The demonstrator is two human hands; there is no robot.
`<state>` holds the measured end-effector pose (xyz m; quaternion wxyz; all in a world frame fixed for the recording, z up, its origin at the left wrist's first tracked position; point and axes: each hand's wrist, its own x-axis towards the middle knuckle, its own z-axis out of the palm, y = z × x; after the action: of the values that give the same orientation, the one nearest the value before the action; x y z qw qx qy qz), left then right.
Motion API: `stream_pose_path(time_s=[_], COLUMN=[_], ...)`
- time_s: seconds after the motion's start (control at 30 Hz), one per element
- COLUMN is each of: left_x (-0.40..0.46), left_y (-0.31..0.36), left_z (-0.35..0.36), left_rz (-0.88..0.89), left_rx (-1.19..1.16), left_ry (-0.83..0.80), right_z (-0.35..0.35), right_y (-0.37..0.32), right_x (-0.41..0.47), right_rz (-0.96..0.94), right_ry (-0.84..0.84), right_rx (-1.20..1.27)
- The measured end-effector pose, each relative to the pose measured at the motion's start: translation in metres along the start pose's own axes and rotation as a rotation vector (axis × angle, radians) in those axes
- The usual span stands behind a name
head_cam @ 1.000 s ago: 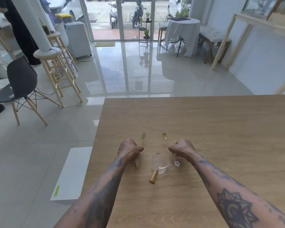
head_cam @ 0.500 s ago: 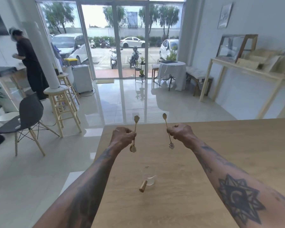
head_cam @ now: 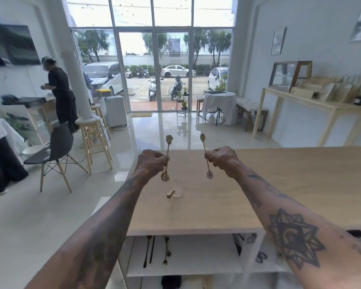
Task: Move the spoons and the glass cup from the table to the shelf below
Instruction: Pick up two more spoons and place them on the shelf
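Observation:
My left hand [head_cam: 151,162] is closed around the stem of a gold spoon [head_cam: 168,140], flower end up and bowl hanging below the fist. My right hand [head_cam: 221,158] grips a second gold spoon [head_cam: 202,138], bowl up and flower end down. Both spoons are held upright above the wooden table [head_cam: 279,184]. The glass cup [head_cam: 176,191] with a wooden handle stands on the table just below and between my hands. Under the tabletop a white shelf [head_cam: 196,259] is visible, with dark and gold cutlery lying on it.
A black chair [head_cam: 54,149] and wooden stools [head_cam: 94,140] stand on the tiled floor to the left. A person in black stands at the left counter [head_cam: 59,97]. A wooden console table [head_cam: 313,113] lines the right wall. Scissors [head_cam: 261,257] lie on the shelf's right part.
Both hands picked the spoons up off the table and raised them. My head has pulled back and up, so the table's near edge and the shelf below have come into view.

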<state>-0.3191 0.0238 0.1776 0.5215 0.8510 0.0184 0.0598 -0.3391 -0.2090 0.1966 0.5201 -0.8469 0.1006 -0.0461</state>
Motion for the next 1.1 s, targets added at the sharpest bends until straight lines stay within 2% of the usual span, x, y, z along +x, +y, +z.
stream_pose_path(time_s=[0.27,0.43,0.63,0.9,1.1], left_x=[-0.086,-0.138,-0.173,-0.174,-0.126], left_y=[-0.046,-0.122,-0.198,-0.29,-0.349], left_z=[0.018,0.046,0.064,0.102,0.146], left_rz=[-0.113,-0.245,-0.386,-0.552,-0.595], left_rx=[-0.011,0.003,0.04,0.056,0.051], left_ry=[-0.038,-0.114,-0.131,-0.205,-0.217], right_z=[0.019,0.061,0.107,0.173,0.209], right_y=[0.042,0.102,0.161,0.252,0.326], right_x=[-0.074,-0.109,-0.129,-0.112,-0.058], right_rz=[0.078,0.169,0.288,0.473,0.566], right_ry=[-0.044,-0.137,-0.248,-0.31,-0.302], right_rx=[-0.021,-0.05,-0.133,-0.183,-0.198])
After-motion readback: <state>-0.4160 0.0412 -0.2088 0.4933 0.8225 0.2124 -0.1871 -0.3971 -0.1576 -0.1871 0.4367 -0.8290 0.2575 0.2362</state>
